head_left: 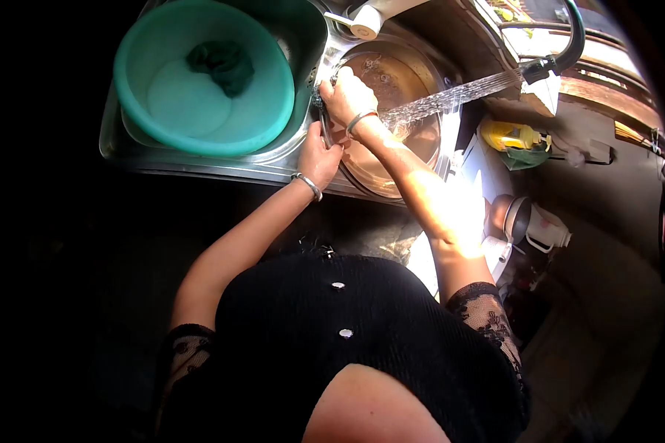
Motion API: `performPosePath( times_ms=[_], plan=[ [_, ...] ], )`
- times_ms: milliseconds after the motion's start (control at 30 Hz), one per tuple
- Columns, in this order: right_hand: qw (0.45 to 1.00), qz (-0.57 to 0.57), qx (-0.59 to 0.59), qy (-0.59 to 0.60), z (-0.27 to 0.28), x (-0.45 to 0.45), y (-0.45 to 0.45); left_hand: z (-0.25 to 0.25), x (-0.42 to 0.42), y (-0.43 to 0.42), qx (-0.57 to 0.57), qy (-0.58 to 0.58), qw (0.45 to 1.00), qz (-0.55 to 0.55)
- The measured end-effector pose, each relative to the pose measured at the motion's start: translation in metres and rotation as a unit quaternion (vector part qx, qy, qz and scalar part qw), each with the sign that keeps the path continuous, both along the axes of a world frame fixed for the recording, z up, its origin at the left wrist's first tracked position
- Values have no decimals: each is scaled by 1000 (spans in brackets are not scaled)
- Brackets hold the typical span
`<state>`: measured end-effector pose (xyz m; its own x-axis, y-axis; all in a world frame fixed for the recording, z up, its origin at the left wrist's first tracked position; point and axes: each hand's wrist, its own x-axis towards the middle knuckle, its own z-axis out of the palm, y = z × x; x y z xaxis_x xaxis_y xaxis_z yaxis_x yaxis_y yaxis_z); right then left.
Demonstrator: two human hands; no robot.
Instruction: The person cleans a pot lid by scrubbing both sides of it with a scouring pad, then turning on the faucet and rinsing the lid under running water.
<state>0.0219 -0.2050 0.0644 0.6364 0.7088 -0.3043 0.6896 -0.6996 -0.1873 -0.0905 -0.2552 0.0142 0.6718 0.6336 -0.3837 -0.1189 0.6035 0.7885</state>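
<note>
A wide round metal pan (380,176), brownish and wet inside, sits in the right part of the sink under a spray of water. My left hand (321,157) is closed at its left rim, thumb up and fingers partly hidden. Just above it, my right hand (349,97) is curled into a grip at the upper left of the pan. Something small and dark shows by its knuckles, but what it holds is hidden. Water from the spray tap (539,70) passes to the right of my right hand and lands in the pan.
A green plastic basin (277,122) with a dark wet cloth (223,66) in it stands in the left sink bowl. A white tap spout (366,22) hangs at the back. On the right are a yellow bottle (508,136) and a white jug (547,227).
</note>
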Motion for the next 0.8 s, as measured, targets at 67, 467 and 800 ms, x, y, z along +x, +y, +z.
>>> performPosePath(
  times_ms=[67,467,800],
  plan=[
    [999,-38,19,-15,-10,27,19,-2,1,-4,-78,-17,997,8],
    [920,317,215,-83,-8,42,-18,12,-4,7,-84,27,996,-27],
    [927,321,187,-51,-5,60,-6,13,0,-1,-86,15,996,14]
  ],
)
